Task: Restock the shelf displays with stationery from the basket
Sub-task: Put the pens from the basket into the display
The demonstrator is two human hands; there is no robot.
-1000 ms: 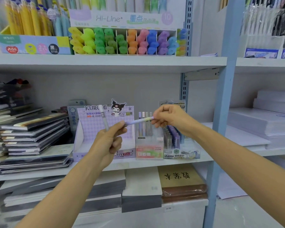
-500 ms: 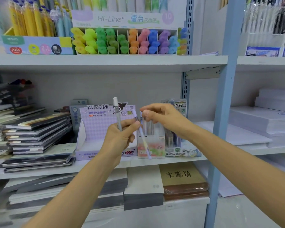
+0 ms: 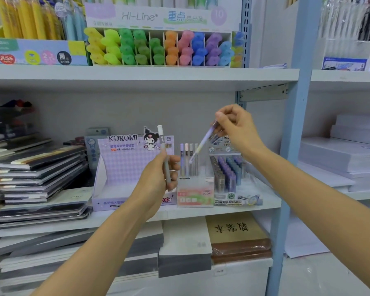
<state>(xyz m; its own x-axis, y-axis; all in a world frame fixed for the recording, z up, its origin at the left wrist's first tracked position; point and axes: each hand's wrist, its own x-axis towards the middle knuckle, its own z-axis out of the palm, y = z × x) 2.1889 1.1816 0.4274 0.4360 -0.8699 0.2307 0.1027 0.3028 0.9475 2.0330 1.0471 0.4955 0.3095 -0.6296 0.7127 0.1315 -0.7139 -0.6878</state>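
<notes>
The right hand (image 3: 236, 127) pinches a lilac pen (image 3: 201, 146) by its top end, tip slanting down-left at the standing pens (image 3: 188, 159) in the clear Fruit Soda holder (image 3: 195, 195) on the middle shelf (image 3: 222, 211); the left hand (image 3: 156, 182) is wrapped round a grey pen (image 3: 163, 154), upright, just in front of the Kuromi box (image 3: 126, 167). Basket's not in shot. Risk-wise, at that slant the tip could shove the standing pens or miss its slot, and a top-end pinch looks wobbly. Versus half a second back, the right hand's gone up and right, tip now higher
</notes>
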